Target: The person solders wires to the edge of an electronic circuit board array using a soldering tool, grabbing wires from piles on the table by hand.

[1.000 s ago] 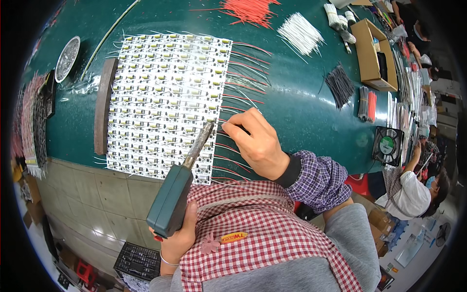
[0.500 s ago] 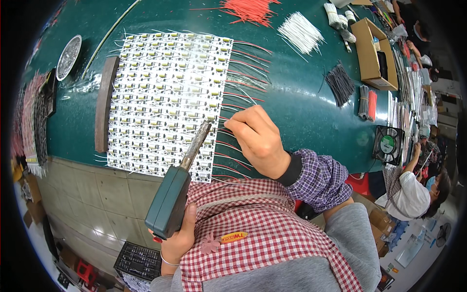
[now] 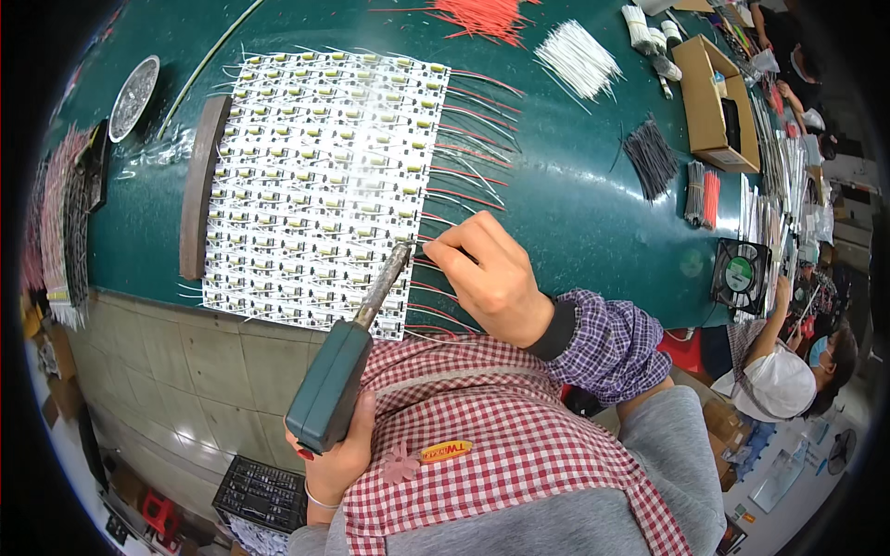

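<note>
My left hand (image 3: 341, 459) is wrapped round the dark green body of a soldering gun (image 3: 326, 394). Its long metal barrel slants up to the right, and the tip meets the right edge of a white circuit board panel (image 3: 306, 199). Just right of that tip, my right hand (image 3: 496, 283) has thumb and forefinger pinched on a thin wire, mostly hidden by the fingers. The panel carries rows of small yellowish and black components. Red and white wires (image 3: 477, 120) stick out along its right edge, above and below my right hand.
A dark bar (image 3: 204, 185) lies against the panel's left side. Beyond are a small bowl (image 3: 134, 99), red wires (image 3: 482, 17), white wires (image 3: 578, 60) and black wires (image 3: 649, 157). A cardboard box (image 3: 697, 102) and a fan (image 3: 742, 275) stand right. Other people sit at far right.
The panel and bar have shifted slightly away from me. Both the soldering gun's tip and my right hand's fingertips have moved a little nearer to me along the panel's right edge.
</note>
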Motion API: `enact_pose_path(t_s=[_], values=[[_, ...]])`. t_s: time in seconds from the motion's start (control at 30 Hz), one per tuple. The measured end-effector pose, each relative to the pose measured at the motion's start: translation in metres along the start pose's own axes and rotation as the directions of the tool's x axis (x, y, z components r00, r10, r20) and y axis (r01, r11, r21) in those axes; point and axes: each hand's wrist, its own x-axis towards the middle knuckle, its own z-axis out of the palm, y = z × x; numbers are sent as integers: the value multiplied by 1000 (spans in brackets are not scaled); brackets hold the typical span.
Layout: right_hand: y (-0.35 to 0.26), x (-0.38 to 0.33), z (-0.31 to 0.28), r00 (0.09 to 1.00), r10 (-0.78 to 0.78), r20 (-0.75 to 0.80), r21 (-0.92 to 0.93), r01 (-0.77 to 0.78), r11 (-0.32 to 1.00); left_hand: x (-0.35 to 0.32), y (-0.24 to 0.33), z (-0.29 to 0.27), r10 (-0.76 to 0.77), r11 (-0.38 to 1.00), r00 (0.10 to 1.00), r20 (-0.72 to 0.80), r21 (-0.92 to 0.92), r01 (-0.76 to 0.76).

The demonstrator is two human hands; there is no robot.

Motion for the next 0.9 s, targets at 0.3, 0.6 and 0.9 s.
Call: enact_pose_path(t_s=[0.3, 0.6, 0.9], values=[[0, -1, 1, 1000, -12, 7, -18, 12, 1000, 5, 3, 8, 108, 992, 983, -147, 82, -97], [-1, 1, 0, 1000, -1, -25, 12, 2, 1000, -10, -12, -1, -23, 997, 1000, -1, -72, 23], [0, -1, -1, 1000, -12, 17, -35, 13, 999, -7, 2, -5, -37, 999, 999, 29, -2, 37]])
